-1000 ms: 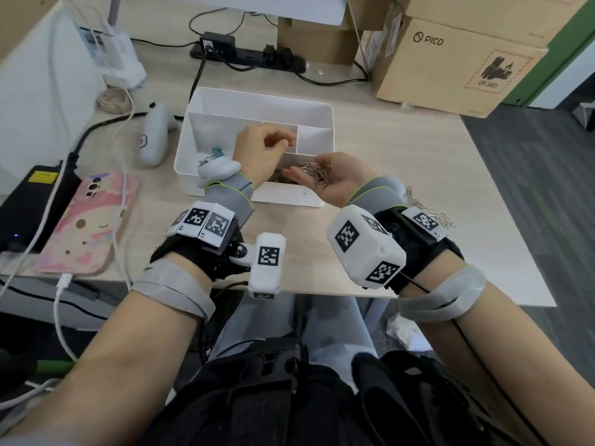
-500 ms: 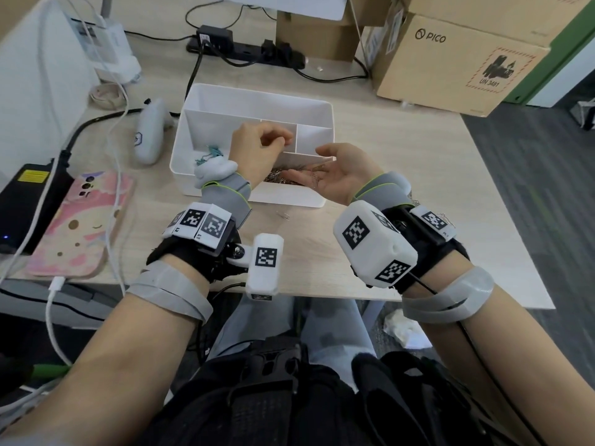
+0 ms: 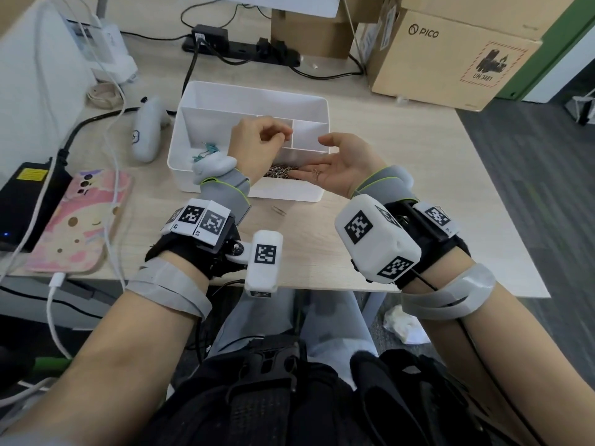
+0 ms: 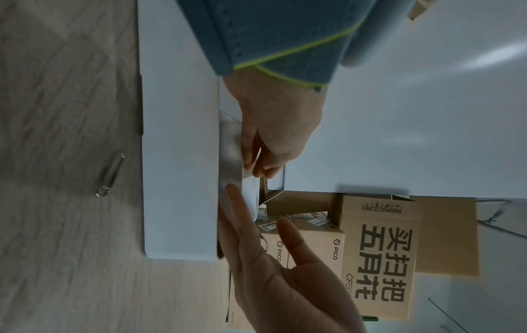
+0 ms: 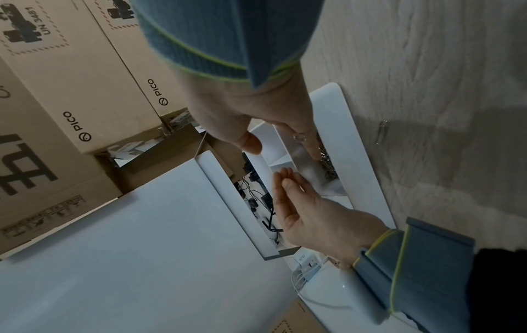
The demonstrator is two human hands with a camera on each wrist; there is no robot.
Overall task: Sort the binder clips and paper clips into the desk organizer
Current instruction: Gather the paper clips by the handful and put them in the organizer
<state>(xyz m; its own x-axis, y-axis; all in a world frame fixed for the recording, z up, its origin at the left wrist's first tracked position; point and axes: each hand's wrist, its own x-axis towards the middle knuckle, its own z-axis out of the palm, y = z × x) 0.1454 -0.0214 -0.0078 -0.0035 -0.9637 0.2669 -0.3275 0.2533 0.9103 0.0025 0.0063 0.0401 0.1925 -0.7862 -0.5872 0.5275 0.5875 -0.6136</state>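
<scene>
Silver paper clips (image 3: pixel 279 171) are lying heaped in the white organizer's (image 3: pixel 317 103) front compartment; right hand (image 3: pixel 343 165) is lying released, left hand (image 3: pixel 257 140) loosely curled, grasping nothing visible.

Left hand (image 3: pixel 257 146) contents hidden.

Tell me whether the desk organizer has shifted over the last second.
No. The desk organizer sits just as near the white controller to its left and the black power strip behind it as before.

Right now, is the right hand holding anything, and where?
Nothing is gripped: a small silver wire paper clip just lies loose on the open right hand's palm.
</scene>
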